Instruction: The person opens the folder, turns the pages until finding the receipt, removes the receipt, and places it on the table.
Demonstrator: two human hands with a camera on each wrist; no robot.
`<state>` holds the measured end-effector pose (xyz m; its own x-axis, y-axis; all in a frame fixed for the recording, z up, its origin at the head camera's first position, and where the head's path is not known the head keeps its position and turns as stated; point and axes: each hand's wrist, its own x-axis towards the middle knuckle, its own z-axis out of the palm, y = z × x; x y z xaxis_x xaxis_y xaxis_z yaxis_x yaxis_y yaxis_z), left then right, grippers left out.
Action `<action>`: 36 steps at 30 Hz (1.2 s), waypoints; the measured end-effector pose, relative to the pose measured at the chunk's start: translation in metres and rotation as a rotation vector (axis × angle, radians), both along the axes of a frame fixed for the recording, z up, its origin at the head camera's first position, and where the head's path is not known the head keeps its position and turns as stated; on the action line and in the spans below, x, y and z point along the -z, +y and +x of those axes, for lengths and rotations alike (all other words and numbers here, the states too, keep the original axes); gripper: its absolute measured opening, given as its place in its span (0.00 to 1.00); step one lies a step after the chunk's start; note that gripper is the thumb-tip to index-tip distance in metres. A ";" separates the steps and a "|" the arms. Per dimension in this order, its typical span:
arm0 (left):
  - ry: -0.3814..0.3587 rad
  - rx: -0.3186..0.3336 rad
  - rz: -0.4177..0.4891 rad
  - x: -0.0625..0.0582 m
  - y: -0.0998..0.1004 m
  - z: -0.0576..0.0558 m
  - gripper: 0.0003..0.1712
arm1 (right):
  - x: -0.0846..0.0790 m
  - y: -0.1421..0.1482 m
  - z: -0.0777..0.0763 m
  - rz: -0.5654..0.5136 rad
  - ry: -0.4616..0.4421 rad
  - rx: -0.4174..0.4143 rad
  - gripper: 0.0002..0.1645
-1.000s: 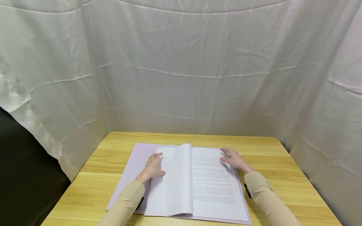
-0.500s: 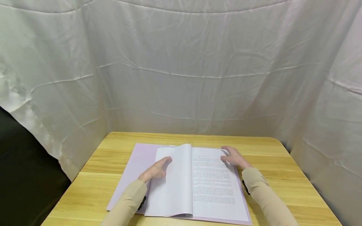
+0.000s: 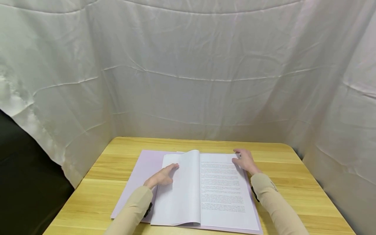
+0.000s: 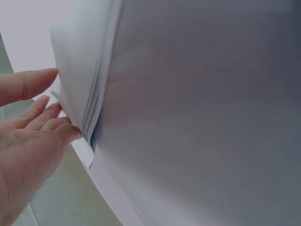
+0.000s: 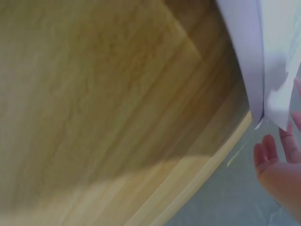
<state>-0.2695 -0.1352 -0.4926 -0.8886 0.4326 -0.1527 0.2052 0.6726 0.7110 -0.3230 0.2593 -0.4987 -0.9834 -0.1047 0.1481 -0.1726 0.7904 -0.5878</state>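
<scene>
A lilac folder (image 3: 147, 163) lies spread on the table, bearing a thick set of paper pages opened in the middle. Its left-hand pages (image 3: 183, 192) show blank and bow up towards the fold; the right-hand page (image 3: 221, 186) carries printed text. My left hand (image 3: 161, 176) rests on the left-hand pages with its index finger stretched out. From the left wrist, its thumb and fingers (image 4: 35, 110) show at the layered page edges. My right hand (image 3: 246, 161) is at the far right corner of the printed page, thumb and index finger apart; a fingertip (image 5: 288, 136) meets the page corner.
The wooden table (image 3: 293, 186) extends around the folder on both sides, with its far edge behind it. Pale curtains (image 3: 205, 98) hang behind and at the sides, and a dark area (image 3: 26, 182) shows at the lower left.
My left hand has slid right, farther over the blank pages, its index finger straightening. My right hand has shifted slightly right and away, to the far page corner. The pages look unmoved.
</scene>
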 end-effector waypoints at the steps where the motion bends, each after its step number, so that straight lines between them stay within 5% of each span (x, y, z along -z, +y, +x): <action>1: 0.001 0.001 -0.001 0.000 0.000 0.000 0.43 | 0.000 0.000 -0.001 -0.004 -0.003 0.014 0.31; 14: 0.012 -0.010 0.003 -0.001 0.001 0.002 0.44 | -0.006 0.002 -0.001 -0.092 -0.025 0.150 0.21; 22: 0.014 -0.008 0.004 0.001 0.000 0.000 0.45 | -0.007 0.004 0.000 -0.124 -0.040 0.151 0.18; 36: -0.003 -0.006 0.030 0.000 0.001 0.002 0.46 | -0.008 0.008 0.015 -0.302 -0.193 0.060 0.29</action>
